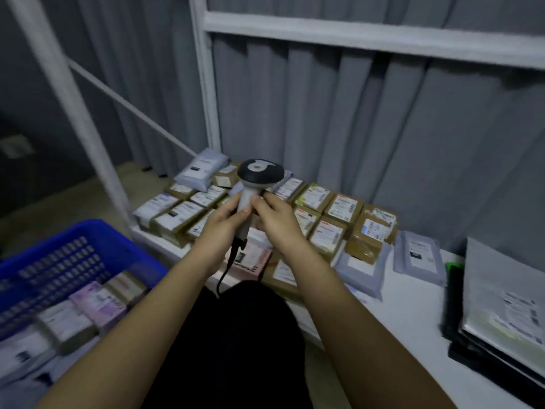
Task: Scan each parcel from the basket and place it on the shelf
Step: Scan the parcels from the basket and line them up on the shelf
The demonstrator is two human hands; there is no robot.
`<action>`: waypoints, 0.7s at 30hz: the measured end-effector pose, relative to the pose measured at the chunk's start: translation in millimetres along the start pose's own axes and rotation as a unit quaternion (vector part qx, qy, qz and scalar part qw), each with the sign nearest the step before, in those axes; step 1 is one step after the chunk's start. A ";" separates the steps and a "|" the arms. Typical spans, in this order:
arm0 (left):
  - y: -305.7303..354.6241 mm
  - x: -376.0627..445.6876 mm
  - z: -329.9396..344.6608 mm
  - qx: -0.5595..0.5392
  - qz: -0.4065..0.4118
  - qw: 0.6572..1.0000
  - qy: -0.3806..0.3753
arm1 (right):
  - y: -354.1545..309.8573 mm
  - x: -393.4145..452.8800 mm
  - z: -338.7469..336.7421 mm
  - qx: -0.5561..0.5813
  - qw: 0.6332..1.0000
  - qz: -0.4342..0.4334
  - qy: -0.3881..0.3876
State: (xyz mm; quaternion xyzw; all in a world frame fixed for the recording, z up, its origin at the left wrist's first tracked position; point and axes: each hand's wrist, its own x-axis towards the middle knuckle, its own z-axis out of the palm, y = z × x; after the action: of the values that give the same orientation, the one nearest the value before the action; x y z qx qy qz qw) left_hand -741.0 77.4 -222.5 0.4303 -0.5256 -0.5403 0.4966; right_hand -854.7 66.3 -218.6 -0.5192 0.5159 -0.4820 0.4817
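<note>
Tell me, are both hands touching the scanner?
Touching. The head view shows the left hand curled round the scanner handle and the right hand with its fingers on the handle's other side.

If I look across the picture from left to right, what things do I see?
Blue basket → scanner, held in both hands (left hand, right hand) → brown parcels on the white shelf → grey mailer bag → big silver parcel.
</note>
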 end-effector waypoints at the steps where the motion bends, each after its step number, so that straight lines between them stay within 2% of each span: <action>1: 8.7 -5.4 -15.4 -0.007 0.005 1.000 0.005 | -9.3 -1.0 15.3 0.004 1.000 -0.006 -0.014; 8: 40.2 -48.5 -133.8 -0.031 0.007 0.995 0.098 | -44.0 -14.0 136.1 0.044 0.994 -0.035 -0.097; 15: 15.8 -106.7 -246.0 0.010 -0.046 0.972 0.228 | -10.8 -26.6 252.7 0.031 0.983 0.065 -0.171; 21: -67.6 -159.7 -341.8 -0.050 -0.151 0.903 0.398 | 45.2 -44.9 320.1 -0.082 0.954 0.128 -0.258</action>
State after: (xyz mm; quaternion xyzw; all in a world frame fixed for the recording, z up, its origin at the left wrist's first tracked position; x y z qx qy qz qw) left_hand -387.5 184.2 -325.3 0.6581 -0.1853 -0.4180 0.5982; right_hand -538.8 111.9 -286.6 -0.5928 0.4741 -0.2224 0.6118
